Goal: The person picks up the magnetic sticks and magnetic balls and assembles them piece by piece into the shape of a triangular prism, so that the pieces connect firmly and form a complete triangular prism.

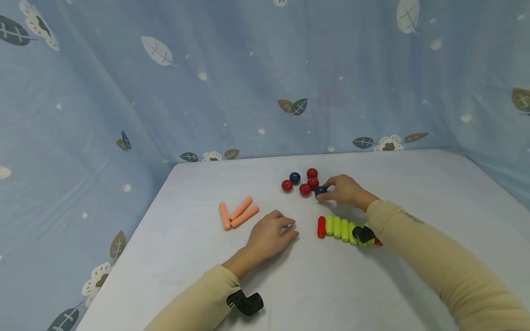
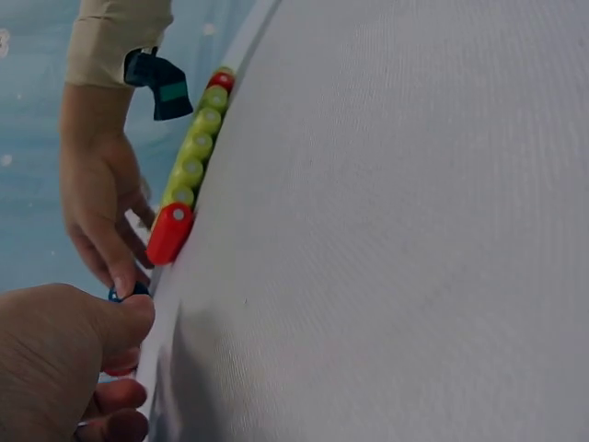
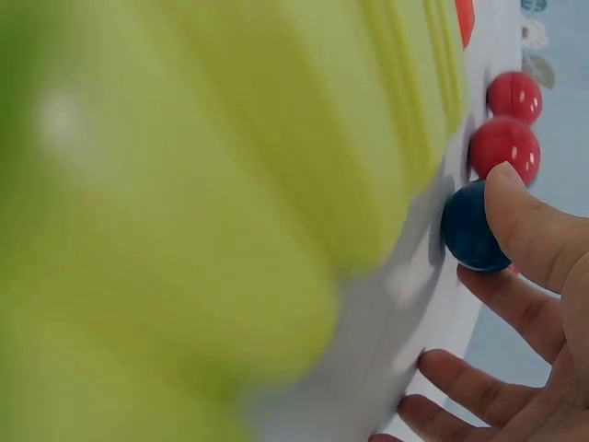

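My right hand (image 1: 347, 189) pinches a dark blue ball (image 1: 320, 192) between thumb and fingers at the near right side of a small cluster of balls. In the right wrist view, the thumb lies on one side of this blue ball (image 3: 469, 230) and a fingertip meets its underside. A red ball (image 1: 305, 189) sits just left of it, and another red ball (image 1: 313, 183) lies close behind. My left hand (image 1: 271, 235) is low over the white table, fingers loosely bent and holding nothing, between the orange sticks and the yellow-green row.
A second blue ball (image 1: 295, 178) and more red balls (image 1: 287, 185) complete the cluster. Three orange sticks (image 1: 245, 216) lie left on the table (image 1: 314, 285). Under my right forearm runs a row of yellow-green sticks (image 1: 337, 227), with a red stick (image 1: 321, 227) at its left end.
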A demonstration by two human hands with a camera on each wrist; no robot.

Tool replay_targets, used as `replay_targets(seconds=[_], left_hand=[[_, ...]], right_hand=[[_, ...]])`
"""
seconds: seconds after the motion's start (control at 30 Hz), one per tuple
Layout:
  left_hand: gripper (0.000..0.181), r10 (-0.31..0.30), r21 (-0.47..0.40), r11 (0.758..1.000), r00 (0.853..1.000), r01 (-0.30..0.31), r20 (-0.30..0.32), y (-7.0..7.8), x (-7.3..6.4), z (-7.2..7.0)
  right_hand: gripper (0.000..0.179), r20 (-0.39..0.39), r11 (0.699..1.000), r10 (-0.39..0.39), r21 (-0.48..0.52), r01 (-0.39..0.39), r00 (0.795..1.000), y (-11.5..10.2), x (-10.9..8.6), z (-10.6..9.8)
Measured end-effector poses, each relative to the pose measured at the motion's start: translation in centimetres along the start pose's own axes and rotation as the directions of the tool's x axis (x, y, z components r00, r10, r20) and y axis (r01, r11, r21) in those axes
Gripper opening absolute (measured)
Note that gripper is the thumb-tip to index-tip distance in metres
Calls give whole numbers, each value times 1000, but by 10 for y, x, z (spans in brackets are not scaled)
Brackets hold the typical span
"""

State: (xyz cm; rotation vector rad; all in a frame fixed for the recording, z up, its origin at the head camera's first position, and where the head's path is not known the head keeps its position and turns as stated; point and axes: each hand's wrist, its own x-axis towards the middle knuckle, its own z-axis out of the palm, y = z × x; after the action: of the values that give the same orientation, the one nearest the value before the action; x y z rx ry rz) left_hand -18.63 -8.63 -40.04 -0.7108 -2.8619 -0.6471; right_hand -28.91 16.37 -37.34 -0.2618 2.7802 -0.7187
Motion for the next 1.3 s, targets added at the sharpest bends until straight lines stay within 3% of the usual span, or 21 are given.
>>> replay_targets(seconds=[0.2,0.4,0.6,0.77,1.0,1.13,1.3], left_hand=[[35,13,1,1000,999,-13,35,11,4,6],[50,0,33,999,998,-2,58,27,13,15],[54,-6,88,996,1000,6,7,40,16,23],[45,-12,65,998,999,15,-52,44,17,28],[30,-37,12,999,997,38,-73,45,17,27],[31,-43,22,999,995,45,-85,45,21,27],[17,-54,12,998,992,56,-113,41,19,26]], right_hand=[[61,-1,999,45,26,-45,999,29,-17,-14],[62,-45,998,63,-20,-64,997,63,-51,-31],[65,-98,994,98,-44,-103,990,101,-94,-39],[63,-154,993,93,-57,-103,984,127,-130,-41],[63,-206,994,62,-72,-79,976,139,-162,-34],[62,-225,995,62,-57,-76,972,139,-172,-31],[63,-233,995,69,-49,-82,970,134,-182,-25]])
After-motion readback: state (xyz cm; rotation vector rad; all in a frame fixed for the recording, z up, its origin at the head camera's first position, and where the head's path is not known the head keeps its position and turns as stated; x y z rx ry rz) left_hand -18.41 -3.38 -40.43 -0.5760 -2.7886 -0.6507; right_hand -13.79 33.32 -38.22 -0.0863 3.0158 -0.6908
